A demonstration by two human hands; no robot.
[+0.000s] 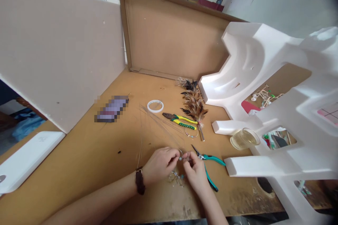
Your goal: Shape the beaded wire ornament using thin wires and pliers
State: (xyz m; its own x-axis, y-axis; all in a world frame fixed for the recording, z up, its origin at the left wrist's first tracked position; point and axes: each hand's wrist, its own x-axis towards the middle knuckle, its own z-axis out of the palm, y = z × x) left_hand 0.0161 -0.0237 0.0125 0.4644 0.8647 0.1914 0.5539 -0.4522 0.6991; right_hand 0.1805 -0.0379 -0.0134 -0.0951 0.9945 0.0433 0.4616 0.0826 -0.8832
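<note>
My left hand (160, 164) and my right hand (195, 173) meet over the wooden table (87, 161) near its front edge. Both pinch a thin wire with a small bead (180, 158) between the fingertips. More tangled wire and beads (176, 177) lie on the table under the hands. A dark strap sits on my left wrist. Teal-handled pliers (210, 168) lie just right of my right hand, touching or nearly touching it. Several long thin wires (155, 123) fan out on the table beyond the hands.
Yellow-green pliers (181, 120), a brown feather bundle (194, 103) and a white tape ring (155, 105) lie farther back. A glass of pale liquid (245, 138) stands by a large white foam block (277, 88) at right. Boards wall the left and back.
</note>
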